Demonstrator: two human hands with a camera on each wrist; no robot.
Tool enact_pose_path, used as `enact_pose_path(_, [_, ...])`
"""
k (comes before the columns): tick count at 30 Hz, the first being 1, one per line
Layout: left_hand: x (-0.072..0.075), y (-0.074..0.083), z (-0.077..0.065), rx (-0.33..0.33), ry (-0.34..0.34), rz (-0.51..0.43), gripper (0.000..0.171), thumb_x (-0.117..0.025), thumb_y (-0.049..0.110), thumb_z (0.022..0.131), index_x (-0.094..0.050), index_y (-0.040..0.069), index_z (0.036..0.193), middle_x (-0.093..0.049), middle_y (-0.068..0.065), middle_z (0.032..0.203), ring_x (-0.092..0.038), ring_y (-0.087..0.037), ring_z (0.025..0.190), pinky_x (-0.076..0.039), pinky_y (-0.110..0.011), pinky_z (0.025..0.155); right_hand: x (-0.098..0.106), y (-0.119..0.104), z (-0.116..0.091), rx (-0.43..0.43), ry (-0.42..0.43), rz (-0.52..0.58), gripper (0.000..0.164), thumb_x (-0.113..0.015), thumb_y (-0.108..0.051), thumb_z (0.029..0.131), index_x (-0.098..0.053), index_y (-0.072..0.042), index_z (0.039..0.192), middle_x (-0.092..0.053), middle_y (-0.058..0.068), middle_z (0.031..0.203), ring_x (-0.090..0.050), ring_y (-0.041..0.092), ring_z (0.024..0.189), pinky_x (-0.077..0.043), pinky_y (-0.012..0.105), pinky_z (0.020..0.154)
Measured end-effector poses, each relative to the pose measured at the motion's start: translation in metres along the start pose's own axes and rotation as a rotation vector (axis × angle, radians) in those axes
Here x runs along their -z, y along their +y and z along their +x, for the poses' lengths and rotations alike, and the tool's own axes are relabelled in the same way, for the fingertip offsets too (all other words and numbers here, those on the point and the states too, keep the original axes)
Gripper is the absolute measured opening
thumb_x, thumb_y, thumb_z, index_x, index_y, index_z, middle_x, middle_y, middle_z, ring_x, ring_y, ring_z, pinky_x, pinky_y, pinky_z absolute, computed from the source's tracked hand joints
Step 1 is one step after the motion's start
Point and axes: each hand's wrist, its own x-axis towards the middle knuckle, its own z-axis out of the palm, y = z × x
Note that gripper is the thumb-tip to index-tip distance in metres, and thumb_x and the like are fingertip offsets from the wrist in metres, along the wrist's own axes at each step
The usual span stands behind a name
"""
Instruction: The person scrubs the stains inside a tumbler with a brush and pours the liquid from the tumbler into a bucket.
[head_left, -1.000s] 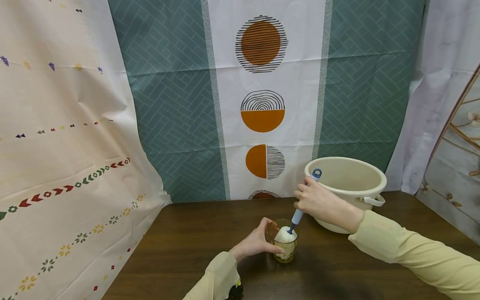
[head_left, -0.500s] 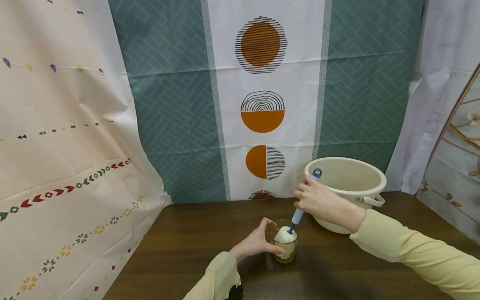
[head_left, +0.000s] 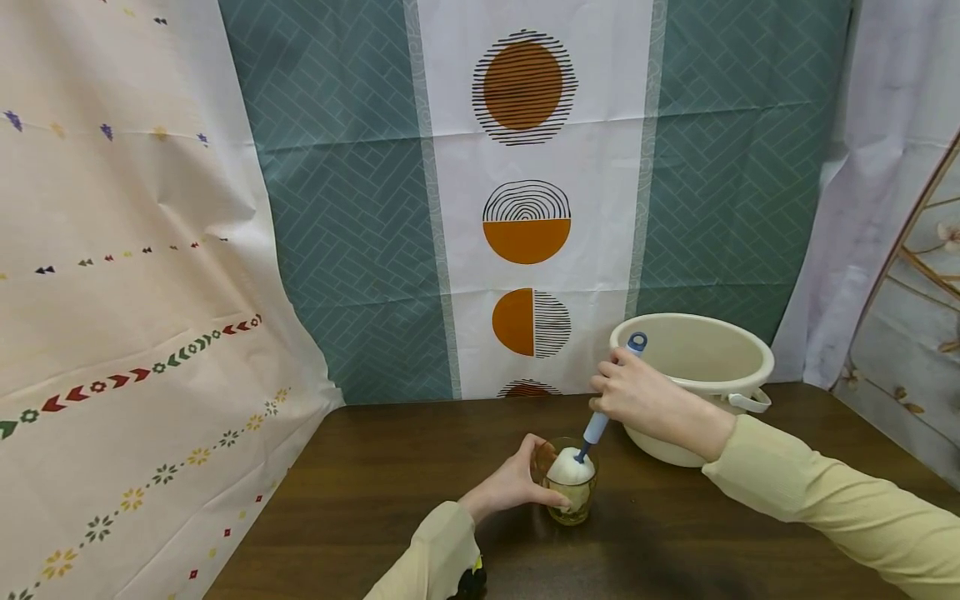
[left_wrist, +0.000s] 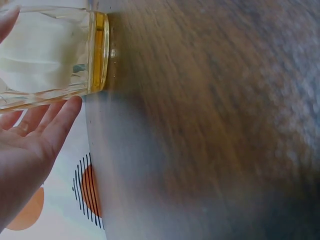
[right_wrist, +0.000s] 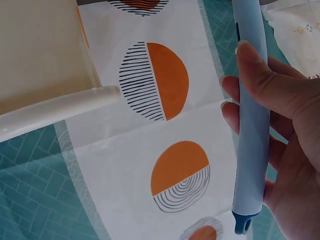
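Near the middle of the table, an amber-tinted drinking glass (head_left: 577, 510) stands upright in the head view. My left hand (head_left: 512, 483) grips its left side, thumb in front and fingers behind. A cup brush (head_left: 596, 427) with a light blue handle and dark blue hanging loop slants down into the glass. Its white sponge head (head_left: 570, 468) fills the glass and bulges near the rim. My right hand (head_left: 647, 402) holds the handle, with thumb and fingers wrapped round it in the right wrist view. The left wrist view shows the white sponge (left_wrist: 37, 55) through the clear wall.
A large cream bucket (head_left: 693, 375) with a white handle (head_left: 748, 402) stands behind my right hand at the table's back right. The brown wooden table (head_left: 390, 467) ends at patterned cloths (head_left: 337, 200) hanging at the back and left. A small black item (head_left: 470, 583) shows at my left cuff.
The right hand and cup brush have shifted slightly up and to the right, and the sponge head sits a little differently in the glass. The left hand keeps its grip in place.
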Motion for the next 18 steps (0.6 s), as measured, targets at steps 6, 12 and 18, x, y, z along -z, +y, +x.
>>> enact_pose_path(6, [0.0006, 0.0002, -0.0009, 0.010, 0.007, 0.002, 0.062, -0.079, 0.023, 0.070, -0.036, 0.011, 0.114, -0.048, 0.001, 0.103, -0.048, -0.012, 0.093, -0.038, -0.030, 0.080, 0.0013, 0.0029, -0.0002, -0.017, 0.017, 0.005, 0.019, -0.079, -0.016, 0.063, -0.070, -0.025, 0.077, -0.052, 0.000, 0.067, -0.047, 0.021, 0.068, -0.035, 0.038, 0.069])
enact_pose_path(12, [0.0004, 0.0001, -0.0009, 0.013, 0.011, 0.012, 0.063, -0.079, 0.023, 0.070, -0.036, 0.011, 0.114, -0.048, 0.002, 0.103, -0.048, -0.012, 0.092, -0.038, -0.030, 0.079, 0.0008, 0.0034, -0.0003, -0.019, 0.020, 0.010, 0.019, -0.079, -0.016, 0.063, -0.070, -0.025, 0.077, -0.052, 0.000, 0.067, -0.048, 0.021, 0.068, -0.035, 0.037, 0.069])
enact_pose_path(18, [0.0005, 0.0002, -0.0004, 0.022, 0.013, 0.010, 0.063, -0.079, 0.024, 0.070, -0.036, 0.012, 0.115, -0.049, 0.002, 0.103, -0.048, -0.012, 0.092, -0.039, -0.031, 0.078, 0.0019, 0.0050, -0.0013, -0.027, 0.034, 0.012, 0.018, -0.079, -0.016, 0.063, -0.071, -0.025, 0.077, -0.050, 0.000, 0.066, -0.047, 0.021, 0.067, -0.035, 0.038, 0.070])
